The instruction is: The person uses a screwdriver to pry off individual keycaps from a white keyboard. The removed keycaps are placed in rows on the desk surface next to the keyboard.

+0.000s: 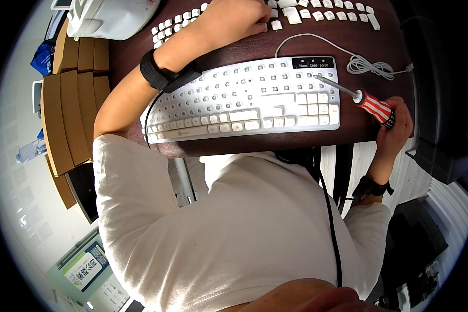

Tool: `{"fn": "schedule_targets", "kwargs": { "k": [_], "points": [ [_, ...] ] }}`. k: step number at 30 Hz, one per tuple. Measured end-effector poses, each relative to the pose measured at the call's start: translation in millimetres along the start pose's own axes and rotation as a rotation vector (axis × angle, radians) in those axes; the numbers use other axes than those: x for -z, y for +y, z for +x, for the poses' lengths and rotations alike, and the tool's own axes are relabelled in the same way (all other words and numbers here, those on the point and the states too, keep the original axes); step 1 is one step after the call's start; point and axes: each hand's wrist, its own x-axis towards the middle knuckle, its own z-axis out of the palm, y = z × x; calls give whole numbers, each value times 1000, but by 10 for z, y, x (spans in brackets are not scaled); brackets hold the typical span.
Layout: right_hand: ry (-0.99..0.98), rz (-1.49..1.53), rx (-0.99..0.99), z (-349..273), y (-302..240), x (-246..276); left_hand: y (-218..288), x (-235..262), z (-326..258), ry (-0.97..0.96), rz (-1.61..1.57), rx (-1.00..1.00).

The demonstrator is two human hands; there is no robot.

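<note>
A white keyboard (203,136) lies on the dark brown table. Its nearer rows carry keycaps, while the farther rows show bare key sockets. In my right hand (399,122) is a screwdriver (375,107) with a red-and-white striped handle, closed in my fingers. Its metal tip rests at or just over the sockets below the black indicator panel (313,63). My left hand (239,20) reaches beyond the keyboard to the loose white keycaps (294,15), fingers curled together and pointing down. Whatever they pinch, if anything, is hidden.
Loose keycaps stand in rows along the table's far side, on both sides of my left hand. A coiled white cable (369,67) lies at the far right. A white appliance-like object (109,18) sits at the far left, beside stacked brown boxes (70,114).
</note>
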Motion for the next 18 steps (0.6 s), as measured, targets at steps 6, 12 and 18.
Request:
{"fn": "schedule_targets", "kwargs": {
  "k": [6,12,18],
  "points": [
    [-8,15,-24,9,12,32,-27,74,-86,28,-28,10],
    [27,-393,172,23,30,38,53,466,-571,65,-98,27],
    [-47,-785,355,70,73,109,182,814,-1817,13,-185,493]
  ]
}}
